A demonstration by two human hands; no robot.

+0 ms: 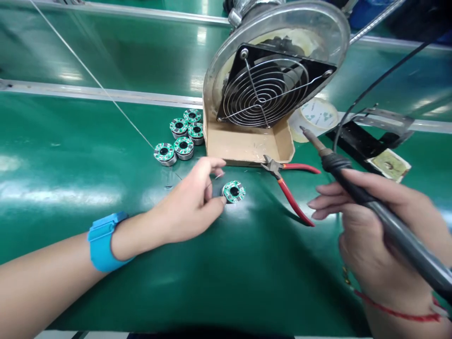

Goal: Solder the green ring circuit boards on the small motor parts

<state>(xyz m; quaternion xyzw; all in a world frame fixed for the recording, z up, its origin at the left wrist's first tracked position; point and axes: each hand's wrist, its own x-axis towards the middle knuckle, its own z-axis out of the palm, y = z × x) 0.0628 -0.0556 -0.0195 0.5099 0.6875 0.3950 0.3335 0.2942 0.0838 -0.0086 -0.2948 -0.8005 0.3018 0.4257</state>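
Observation:
My left hand (192,202), a blue band at its wrist, is curled beside a small round motor part with a green circuit board on top (240,190). The thumb tip is at that part's left edge. A thin solder wire (106,92) slants down from the upper left into the curled fingers, and a short shiny end shows by the fingertips. Held like a pen, a soldering iron (367,197) rests in my right hand (370,235), its tip up and to the left, above the bench and apart from the part.
Several similar round parts (183,147) stand grouped at the left of a cardboard tray (243,146). A fan with a wire guard (261,101) sits over the tray. Red-handled cutters (291,200) lie open before it. Behind the iron are a tape roll (318,115) and an iron stand with a sponge (388,165).

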